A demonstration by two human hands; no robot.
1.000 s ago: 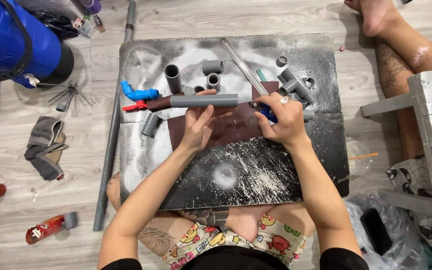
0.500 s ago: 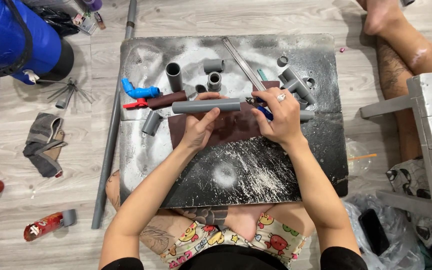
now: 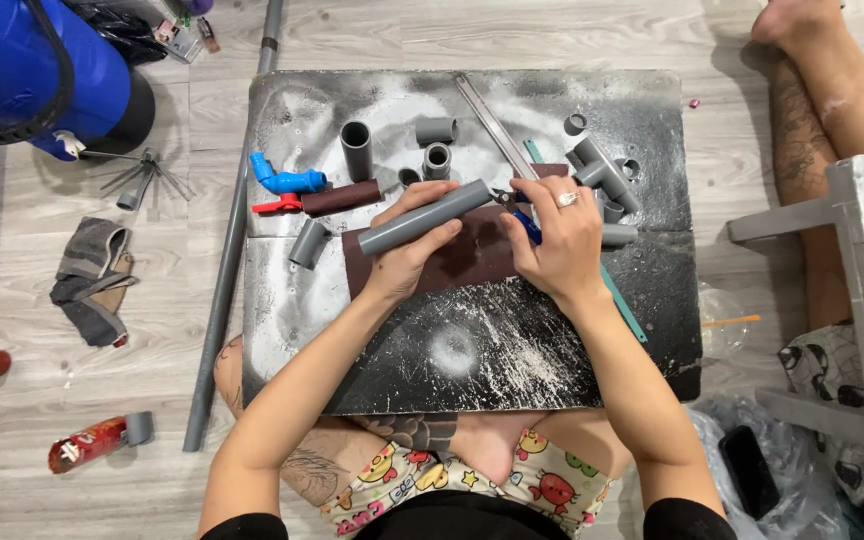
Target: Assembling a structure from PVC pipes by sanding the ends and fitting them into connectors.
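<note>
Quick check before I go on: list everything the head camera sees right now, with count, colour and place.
Work board: one, black, dusted white, on the floor.
Short pipe: one, grey, held over the board.
Sandpaper sheet: one, brown, under the pipe.
Pipe fittings: several, grey, at the board's far side.
Blue tap: one, red handle, board's left.
Metal ruler: one, silver, board's top.
Long pipe: one, grey, on the floor left of the board.
Blue barrel: one, top left.
Cloth: one, grey, floor left.
Cans: two, red, floor lower left.
Left hand: grips the short pipe.
Right hand: holds a blue-handled tool at the pipe's end.
</note>
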